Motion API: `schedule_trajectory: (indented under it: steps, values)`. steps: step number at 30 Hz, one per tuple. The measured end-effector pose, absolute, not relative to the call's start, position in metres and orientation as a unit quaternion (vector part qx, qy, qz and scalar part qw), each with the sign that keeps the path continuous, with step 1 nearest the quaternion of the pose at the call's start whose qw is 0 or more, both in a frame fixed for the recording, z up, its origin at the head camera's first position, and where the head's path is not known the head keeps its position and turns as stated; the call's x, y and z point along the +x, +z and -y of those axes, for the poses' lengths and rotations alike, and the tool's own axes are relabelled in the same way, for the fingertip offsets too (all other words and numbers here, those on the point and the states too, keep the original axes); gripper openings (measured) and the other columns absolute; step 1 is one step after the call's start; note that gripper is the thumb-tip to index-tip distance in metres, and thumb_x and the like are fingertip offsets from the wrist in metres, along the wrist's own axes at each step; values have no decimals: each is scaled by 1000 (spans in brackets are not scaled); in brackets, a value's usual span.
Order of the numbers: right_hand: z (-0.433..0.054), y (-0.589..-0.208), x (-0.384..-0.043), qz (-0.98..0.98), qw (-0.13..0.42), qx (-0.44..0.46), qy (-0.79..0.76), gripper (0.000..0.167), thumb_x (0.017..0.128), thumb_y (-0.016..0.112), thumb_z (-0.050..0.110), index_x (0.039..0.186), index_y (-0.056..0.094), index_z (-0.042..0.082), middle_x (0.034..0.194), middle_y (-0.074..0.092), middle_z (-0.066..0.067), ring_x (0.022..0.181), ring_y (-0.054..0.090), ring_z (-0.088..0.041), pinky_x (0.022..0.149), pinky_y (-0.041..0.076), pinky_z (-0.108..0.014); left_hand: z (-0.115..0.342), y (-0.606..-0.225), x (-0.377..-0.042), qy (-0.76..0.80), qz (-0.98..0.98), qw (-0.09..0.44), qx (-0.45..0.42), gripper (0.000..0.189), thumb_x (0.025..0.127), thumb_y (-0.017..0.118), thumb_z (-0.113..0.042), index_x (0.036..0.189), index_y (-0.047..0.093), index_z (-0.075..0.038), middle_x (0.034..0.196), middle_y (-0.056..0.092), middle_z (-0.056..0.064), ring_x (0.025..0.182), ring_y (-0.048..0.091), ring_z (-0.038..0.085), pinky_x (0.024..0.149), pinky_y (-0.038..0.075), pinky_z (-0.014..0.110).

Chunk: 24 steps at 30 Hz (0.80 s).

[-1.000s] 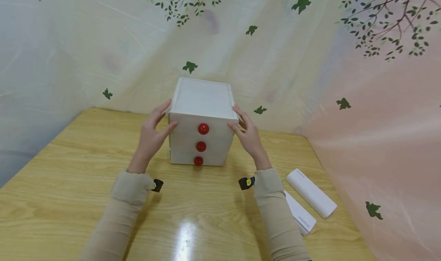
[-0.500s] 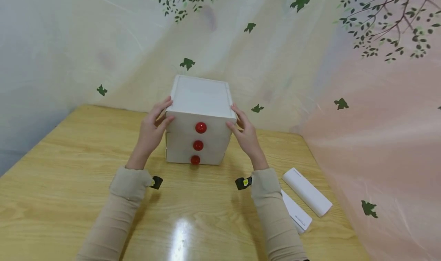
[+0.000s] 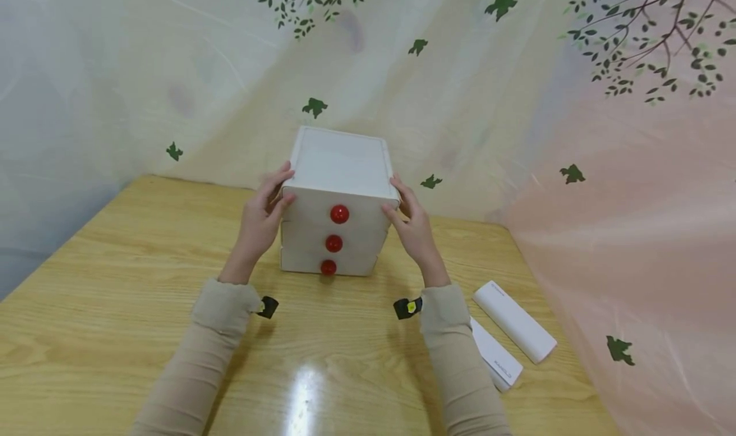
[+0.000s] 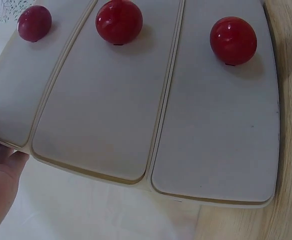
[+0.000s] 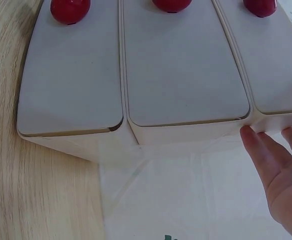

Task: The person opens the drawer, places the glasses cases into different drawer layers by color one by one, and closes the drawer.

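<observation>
Left hand (image 3: 260, 222) and right hand (image 3: 415, 231) are clamped on opposite sides of a white, box-shaped chest with three stacked drawer fronts (image 3: 310, 213), each thumb being laid at the front edge and the other fingers along the side wall. By both hands the chest is held near its top, at the level of the uppermost drawer; it is set upright on a yellowish wood-grain desk (image 3: 132, 263), before a pale fabric-like backdrop (image 3: 460, 103) printed with green leaves. Each drawer front is fitted with one glossy round red knob (image 3: 340, 214), and all three are seen closed. To the right, well apart from the chest, two slim white oblong cases (image 3: 514, 321) are laid side by side, one partly hidden by the beige right sleeve (image 3: 460, 353).
</observation>
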State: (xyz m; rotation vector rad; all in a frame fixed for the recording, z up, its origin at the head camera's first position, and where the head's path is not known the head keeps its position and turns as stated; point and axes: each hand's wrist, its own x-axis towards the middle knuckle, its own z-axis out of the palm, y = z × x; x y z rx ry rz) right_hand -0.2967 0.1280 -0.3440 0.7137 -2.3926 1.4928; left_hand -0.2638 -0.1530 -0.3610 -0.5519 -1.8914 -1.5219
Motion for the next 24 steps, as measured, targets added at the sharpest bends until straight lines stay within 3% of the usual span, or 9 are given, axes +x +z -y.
schedule_trajectory:
  steps: [6, 16, 24]
  values:
    - [-130, -344, -295, 821, 121, 233, 506, 56, 100, 55, 29, 151, 33, 25, 161, 20, 10, 147, 29, -21, 118, 31, -45, 150, -362, -266, -589, 718, 305, -211, 42, 95, 56, -5, 137, 52, 0, 152, 42, 9, 139, 42, 24, 108, 40, 25]
    - [-138, -345, -296, 818, 123, 228, 514, 57, 100, 55, 18, 152, 31, 20, 162, 19, 5, 147, 27, -23, 118, 31, -47, 143, -365, -270, -594, 711, 304, -223, 43, 95, 57, -4, 138, 51, -1, 153, 41, 9, 140, 41, 24, 109, 39, 28]
    - [-134, -345, -291, 819, 131, 220, 513, 59, 100, 54, 29, 153, 29, 26, 161, 22, 6, 145, 32, -27, 108, 42, -50, 145, -365, -272, -593, 716, 299, -217, 44, 95, 57, -5, 138, 51, -3, 153, 41, 7, 143, 37, 21, 109, 40, 41]
